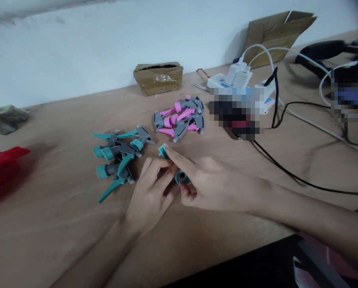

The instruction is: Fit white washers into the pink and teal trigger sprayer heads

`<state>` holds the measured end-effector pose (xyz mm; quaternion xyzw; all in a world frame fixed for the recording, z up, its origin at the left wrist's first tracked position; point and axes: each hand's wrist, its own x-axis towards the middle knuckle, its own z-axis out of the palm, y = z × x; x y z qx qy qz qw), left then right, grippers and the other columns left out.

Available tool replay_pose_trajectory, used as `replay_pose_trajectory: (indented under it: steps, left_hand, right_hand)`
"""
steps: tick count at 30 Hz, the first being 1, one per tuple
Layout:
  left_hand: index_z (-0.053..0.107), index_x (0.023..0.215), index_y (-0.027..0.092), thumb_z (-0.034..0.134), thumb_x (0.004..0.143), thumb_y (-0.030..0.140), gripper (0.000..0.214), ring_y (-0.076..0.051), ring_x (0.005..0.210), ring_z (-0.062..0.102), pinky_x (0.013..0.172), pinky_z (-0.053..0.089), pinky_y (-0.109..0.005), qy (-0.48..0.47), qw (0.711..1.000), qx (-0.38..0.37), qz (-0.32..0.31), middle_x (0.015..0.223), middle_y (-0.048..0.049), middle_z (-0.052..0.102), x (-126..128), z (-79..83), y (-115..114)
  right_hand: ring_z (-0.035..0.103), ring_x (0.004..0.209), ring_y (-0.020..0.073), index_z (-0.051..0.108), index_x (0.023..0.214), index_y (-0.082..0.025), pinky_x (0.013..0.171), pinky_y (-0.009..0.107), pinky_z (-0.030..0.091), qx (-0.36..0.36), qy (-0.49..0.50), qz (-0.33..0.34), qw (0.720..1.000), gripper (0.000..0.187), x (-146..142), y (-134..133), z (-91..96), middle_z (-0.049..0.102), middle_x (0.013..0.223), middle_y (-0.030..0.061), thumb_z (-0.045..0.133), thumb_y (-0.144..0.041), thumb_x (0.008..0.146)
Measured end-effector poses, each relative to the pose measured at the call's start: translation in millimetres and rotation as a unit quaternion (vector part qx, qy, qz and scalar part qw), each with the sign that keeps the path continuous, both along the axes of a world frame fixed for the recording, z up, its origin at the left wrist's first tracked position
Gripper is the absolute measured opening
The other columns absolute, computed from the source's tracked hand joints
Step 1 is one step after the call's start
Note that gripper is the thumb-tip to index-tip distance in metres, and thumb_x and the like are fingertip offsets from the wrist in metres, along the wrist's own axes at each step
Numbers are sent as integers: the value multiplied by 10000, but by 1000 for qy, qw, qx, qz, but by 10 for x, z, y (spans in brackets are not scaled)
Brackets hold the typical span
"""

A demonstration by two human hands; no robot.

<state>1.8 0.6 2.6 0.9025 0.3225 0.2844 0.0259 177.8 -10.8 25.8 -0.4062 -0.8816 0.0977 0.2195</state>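
Both my hands meet at the middle of the table around a teal and grey trigger spray head (182,177). My left hand (151,190) is closed on it from the left, its fingers curled. From the right, my right hand (205,180) grips it with the thumb near the teal collar and the index finger stretched along the teal trigger. Most of the grey body is hidden by my fingers. Left of my hands lies a pile of teal and grey spray heads (119,150). Beyond them sits a pile of pink and grey spray heads (181,118).
A small cardboard box (158,79) stands by the wall, a larger carton (275,38) at the back right. Plugged chargers (239,74) sit on a power strip, with a black cable (275,166) trailing right. A red plastic bag (5,172) lies at the left edge.
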Motion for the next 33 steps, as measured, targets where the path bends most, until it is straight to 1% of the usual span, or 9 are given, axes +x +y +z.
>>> replay_pose_trajectory:
  steps: [4,8,10,13,16,21,25,29,33]
  left_hand:
    - [524,991,196,542,814,107,199,-212,896,465,735,468,-349,-2,1000,-8,2,966,-54,492,-7,-23,-8]
    - [530,973,191,559,802,102,195,-210,904,463,744,460,-342,-1,1000,-8,-2,973,-52,488,0,-20,-4]
    - [530,934,180,556,798,88,166,-207,896,461,734,457,-335,2,1000,-5,-3,973,-54,487,11,-18,3]
    - [526,873,164,543,809,97,94,-206,880,452,714,456,-332,-1,1000,4,-10,957,-58,486,31,-21,12]
    - [524,866,155,523,835,135,37,-206,865,443,700,456,-339,-10,1000,11,-12,936,-57,485,45,-30,16]
    - [534,874,161,524,842,145,38,-199,843,435,687,450,-335,-10,1000,11,-13,926,-51,488,45,-36,12]
    - [549,849,153,511,838,130,45,-203,831,437,681,442,-343,-14,1000,16,-13,916,-62,495,46,-37,4]
    - [553,818,137,502,841,152,58,-206,806,429,664,435,-354,-8,1000,17,-7,898,-71,496,52,-38,-1]
    - [563,829,131,506,833,147,59,-209,813,433,680,429,-359,-2,1000,12,1,893,-75,501,62,-30,-14]
  right_hand:
    - [596,823,214,307,1345,-50,644,311,459,-21,-9,43,999,595,64,46,87,643,1025,137,463,-164,782]
    - [593,811,208,306,1338,-41,642,304,461,-30,-26,60,997,594,86,71,139,643,1007,128,487,-168,787]
    - [596,768,211,310,1327,-21,612,315,459,-16,-40,50,998,587,63,61,121,643,995,140,474,-152,779]
    - [601,735,220,312,1308,11,576,332,460,31,-46,29,998,577,15,29,54,637,981,165,435,-137,765]
    - [605,713,217,299,1301,25,554,337,468,72,-46,14,996,586,-11,1,-5,636,980,170,405,-138,749]
    - [608,696,207,309,1284,37,520,319,466,96,-54,7,994,582,-22,-26,-12,640,972,175,394,-148,738]
    - [617,727,217,312,1289,34,531,322,474,82,-54,-5,995,596,-44,-49,-8,638,982,179,403,-133,724]
    - [617,750,228,316,1297,-2,536,338,479,62,-41,-16,997,599,-62,-56,-12,621,1027,167,409,-118,717]
    - [611,799,231,340,1281,-41,595,359,495,-8,-31,-15,999,556,-56,-35,27,591,1091,157,423,-120,737]
